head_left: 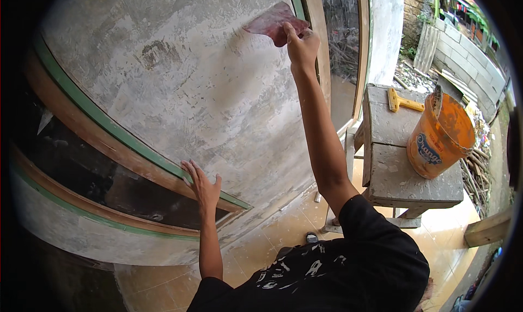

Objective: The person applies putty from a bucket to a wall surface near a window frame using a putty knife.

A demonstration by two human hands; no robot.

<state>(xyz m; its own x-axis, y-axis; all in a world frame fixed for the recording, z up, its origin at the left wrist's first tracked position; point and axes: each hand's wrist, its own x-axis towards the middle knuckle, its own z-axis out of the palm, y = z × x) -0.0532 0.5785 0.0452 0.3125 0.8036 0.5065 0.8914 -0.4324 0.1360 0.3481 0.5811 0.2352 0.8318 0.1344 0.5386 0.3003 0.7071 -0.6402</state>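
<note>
My right hand (303, 44) is raised high, its fingers pinching a dark reddish sheet of sandpaper (277, 22). The sheet bends and lies against or very close to the patchy grey-white wall (218, 77), near the upper window's wooden frame. Lower down and to the left, my left hand (204, 188) rests with spread fingers on the green-edged wooden frame (158, 160) of the dark window; nothing is in it. Rough pale patches and scrape marks cover the wall between my hands.
To the right stands a worn wooden bench (397, 170) bearing an orange bucket (436, 140) with a tool handle sticking out, and a yellow scraper (404, 101). Tan floor tiles (253, 257) lie below. A grey block wall (463, 56) and piled sticks (475, 176) are farther off.
</note>
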